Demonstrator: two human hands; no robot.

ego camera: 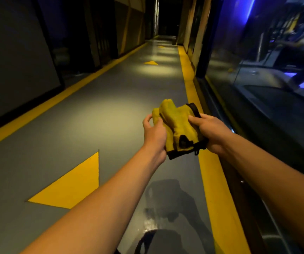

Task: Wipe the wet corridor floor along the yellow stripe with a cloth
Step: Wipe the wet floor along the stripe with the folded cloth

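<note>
Gripping bunched yellow cloth (175, 125) | both hands curled, left hand (155, 132), right hand (209, 132)

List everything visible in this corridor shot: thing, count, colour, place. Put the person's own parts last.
cloth: one, yellow with dark edging, bunched, held up between both hands
wet patch: one, dark and glossy, on the grey floor beside the right-hand stripe
yellow stripe: two, one along each side of the corridor floor
arrow markings: at least two, yellow, down the middle of the floor
glass wall: one, blue-lit, on the right
left hand: one, grips the cloth's left side
right hand: one, grips the cloth's right side
</note>
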